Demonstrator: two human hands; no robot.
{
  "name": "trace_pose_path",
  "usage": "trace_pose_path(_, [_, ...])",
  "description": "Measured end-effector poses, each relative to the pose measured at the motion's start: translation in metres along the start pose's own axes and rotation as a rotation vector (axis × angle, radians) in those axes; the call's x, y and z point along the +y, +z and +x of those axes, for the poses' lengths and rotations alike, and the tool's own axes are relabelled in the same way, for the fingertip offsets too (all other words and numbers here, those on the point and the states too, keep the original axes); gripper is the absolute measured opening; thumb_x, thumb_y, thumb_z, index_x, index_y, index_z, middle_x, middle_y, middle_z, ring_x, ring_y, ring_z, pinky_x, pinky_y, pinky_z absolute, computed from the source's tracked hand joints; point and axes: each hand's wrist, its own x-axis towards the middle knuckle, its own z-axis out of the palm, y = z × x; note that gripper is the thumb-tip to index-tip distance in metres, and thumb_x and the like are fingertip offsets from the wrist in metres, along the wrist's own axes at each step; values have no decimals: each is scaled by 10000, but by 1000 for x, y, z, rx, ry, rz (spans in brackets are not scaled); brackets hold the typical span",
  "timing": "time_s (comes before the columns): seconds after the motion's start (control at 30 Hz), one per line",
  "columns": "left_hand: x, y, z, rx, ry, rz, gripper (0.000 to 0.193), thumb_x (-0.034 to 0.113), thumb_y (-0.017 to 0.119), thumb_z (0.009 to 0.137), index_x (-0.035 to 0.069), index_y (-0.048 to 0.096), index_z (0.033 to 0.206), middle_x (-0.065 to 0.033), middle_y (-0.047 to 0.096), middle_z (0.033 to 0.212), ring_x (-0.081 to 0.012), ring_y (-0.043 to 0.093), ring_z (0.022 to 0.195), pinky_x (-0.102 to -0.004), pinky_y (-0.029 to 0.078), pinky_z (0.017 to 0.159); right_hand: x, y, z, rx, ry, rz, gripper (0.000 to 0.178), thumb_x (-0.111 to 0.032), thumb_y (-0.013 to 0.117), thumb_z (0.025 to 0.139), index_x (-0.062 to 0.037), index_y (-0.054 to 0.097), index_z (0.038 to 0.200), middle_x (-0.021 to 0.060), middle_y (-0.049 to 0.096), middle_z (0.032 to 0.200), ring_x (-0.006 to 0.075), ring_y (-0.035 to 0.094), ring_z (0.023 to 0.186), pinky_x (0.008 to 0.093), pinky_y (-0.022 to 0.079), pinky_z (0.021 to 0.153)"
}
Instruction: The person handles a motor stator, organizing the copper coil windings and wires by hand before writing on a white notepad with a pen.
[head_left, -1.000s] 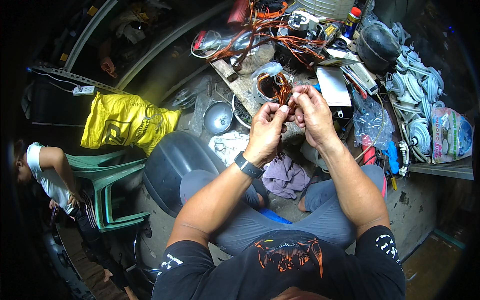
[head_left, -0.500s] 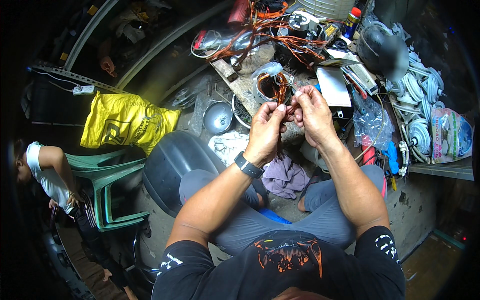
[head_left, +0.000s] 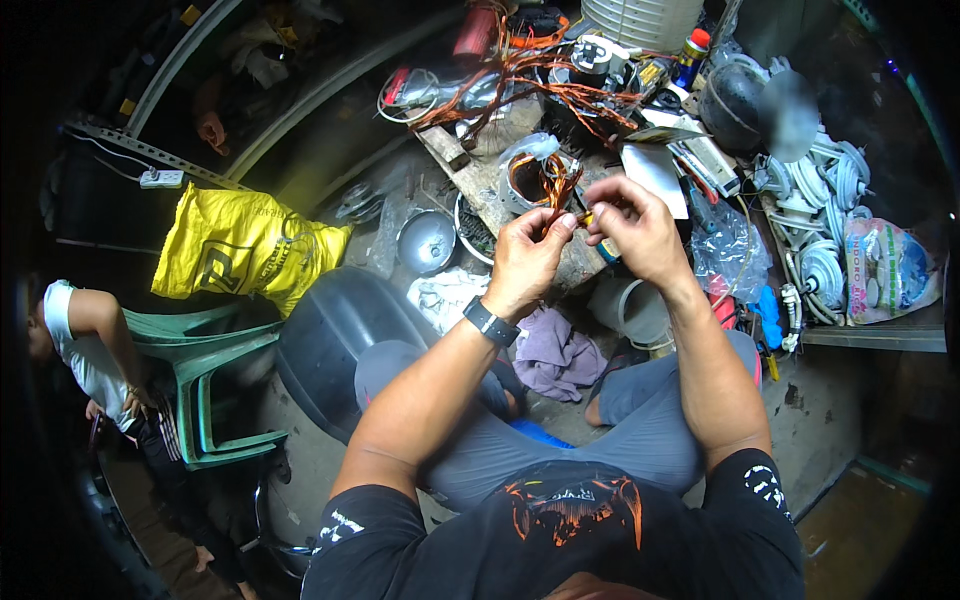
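A bundle of copper wires [head_left: 563,184] rises out of a round metal motor stator [head_left: 510,188], with clear plastic at its rim. My left hand [head_left: 527,258] is closed, thumb and fingers pinching the wire ends in front of the stator. Close beside it, my right hand [head_left: 646,236] has its fingers curled together around a small thing with a yellow part [head_left: 587,219]. The fingers hide most of that thing, so its kind cannot be made out. The stator rests on a worn wooden board [head_left: 485,190].
Loose orange-brown wires [head_left: 480,95] lie beyond the board. A metal bowl [head_left: 426,243], a purple cloth [head_left: 558,355] and a grey bucket [head_left: 640,308] are near my legs. White pulley-like parts [head_left: 822,270] pile up at right. Another person [head_left: 95,345] is at far left by a green chair [head_left: 205,350].
My right hand has turned and its fingers have curled lower, and a yellow part now shows at them. My left hand keeps its pinch on the wires. The whole view has shifted slightly.
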Motion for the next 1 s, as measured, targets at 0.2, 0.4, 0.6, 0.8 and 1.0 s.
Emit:
trace_pose_path(0.2, [3, -11, 3, -156, -104, -27, 266, 276, 677, 951, 37, 708, 1064, 20, 665, 865, -20, 480, 710, -200, 397, 635, -26, -29, -1, -207, -709, -1186, 251, -125, 732, 778, -63, 674, 1014, 97, 570, 931, 263, 630, 811, 352, 528, 682])
trace_pose_path(0.4, [5, -5, -4, -86, 468, 345, 151, 41, 676, 886, 14, 697, 1034, -78, 700, 930, -203, 673, 866, -322, 525, 763, -32, -33, -7, -351, -219, -716, 104, -177, 601, 926, -75, 595, 907, 39, 518, 654, 201, 558, 622, 352, 434, 563])
trace_pose_path(0.6, [11, -2, -12, 3, 730, 491, 139, 3, 669, 852, 20, 709, 984, -112, 665, 889, -280, 670, 809, -342, 527, 711, -26, -15, -47, -31, 644, 355, 242, -261, 541, 994, -25, 592, 990, 25, 511, 651, 129, 496, 546, 297, 419, 524])
trace_pose_path(0.8, [8, -7, -15, -111, 262, 218, 175, 142, 686, 897, -21, 720, 949, -143, 663, 820, -247, 667, 733, -346, 510, 669, -49, -22, -44, -218, -753, -1316, 345, -289, 733, 815, -54, 632, 1047, 91, 598, 887, 278, 612, 775, 397, 508, 680])
trace_pose_path(1.0, [19, -15, -16, -64, 718, 449, 155, 2, 677, 819, 10, 689, 974, -132, 632, 868, -310, 638, 847, -382, 514, 753, -33, -11, -34, -141, 497, -10, 120, -181, 583, 961, -66, 601, 932, -24, 487, 696, 107, 488, 588, 255, 389, 518])
